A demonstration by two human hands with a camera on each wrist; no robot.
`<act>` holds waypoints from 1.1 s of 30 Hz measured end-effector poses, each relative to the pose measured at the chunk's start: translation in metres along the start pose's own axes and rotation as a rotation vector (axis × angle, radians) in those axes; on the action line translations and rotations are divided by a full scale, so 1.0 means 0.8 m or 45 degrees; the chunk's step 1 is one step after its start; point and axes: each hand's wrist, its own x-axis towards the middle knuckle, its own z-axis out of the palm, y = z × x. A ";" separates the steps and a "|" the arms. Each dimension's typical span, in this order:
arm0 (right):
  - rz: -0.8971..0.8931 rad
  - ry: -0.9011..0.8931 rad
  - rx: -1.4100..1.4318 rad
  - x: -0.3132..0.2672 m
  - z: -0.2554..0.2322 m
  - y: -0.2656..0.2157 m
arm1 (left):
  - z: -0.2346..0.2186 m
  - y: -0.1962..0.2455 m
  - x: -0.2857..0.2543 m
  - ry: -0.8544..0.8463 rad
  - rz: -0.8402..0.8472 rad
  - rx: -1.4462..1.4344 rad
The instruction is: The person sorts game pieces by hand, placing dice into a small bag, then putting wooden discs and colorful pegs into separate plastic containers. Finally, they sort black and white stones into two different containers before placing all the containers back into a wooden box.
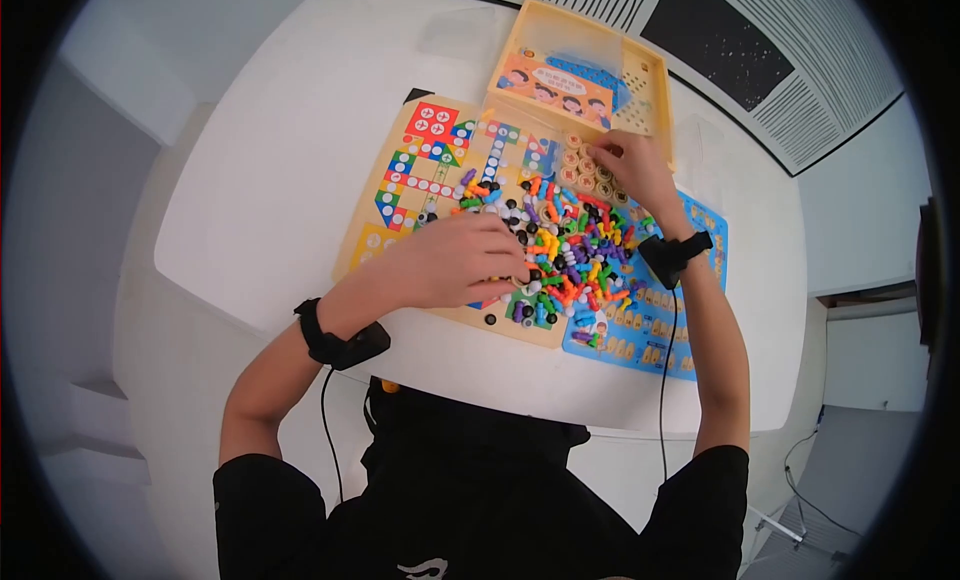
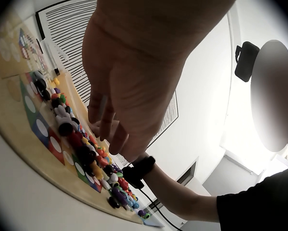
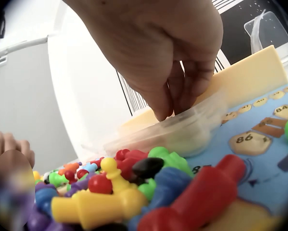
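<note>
Dipping into a clear tray (image 3: pixel 189 132) of round wooden discs (image 1: pixel 574 162), the right hand (image 1: pixel 634 165) has its thumb and fingers drawn nearly together; its fingertips are hidden, so whether it grips a disc cannot be told. The left hand (image 1: pixel 455 260) bends its fingers partway over the left side of the pile of coloured pieces (image 1: pixel 570 245); any hold is unclear. Far on the table (image 1: pixel 280 150), a shallow yellow box (image 1: pixel 661 95) contains a printed orange card (image 1: pixel 553 92).
</note>
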 end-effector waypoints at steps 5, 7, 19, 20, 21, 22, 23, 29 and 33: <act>-0.101 0.116 0.023 -0.028 -0.026 -0.035 | -0.020 -0.003 -0.018 0.031 -0.133 0.020; -0.058 -0.042 0.105 -0.052 -0.044 -0.065 | -0.024 -0.006 -0.025 0.025 -0.193 0.013; -0.360 -0.544 0.099 -0.164 -0.062 -0.110 | -0.011 0.001 -0.003 -0.179 -0.272 0.058; -0.401 -0.570 0.146 -0.173 -0.054 -0.117 | -0.008 0.002 0.000 -0.182 -0.269 0.058; -0.443 -0.593 0.194 -0.181 -0.048 -0.123 | -0.005 0.004 0.003 -0.176 -0.228 0.021; -0.446 -0.590 0.195 -0.187 -0.043 -0.128 | -0.002 0.006 0.005 -0.170 -0.190 -0.015; -0.525 -0.626 0.129 -0.192 -0.039 -0.132 | 0.003 0.005 0.007 -0.172 -0.194 -0.012; -0.551 -0.570 -0.050 -0.214 -0.022 -0.112 | 0.020 0.004 0.014 -0.186 -0.016 0.355; -0.527 -0.432 -0.105 -0.218 -0.028 -0.091 | 0.021 0.006 0.019 -0.199 0.059 0.559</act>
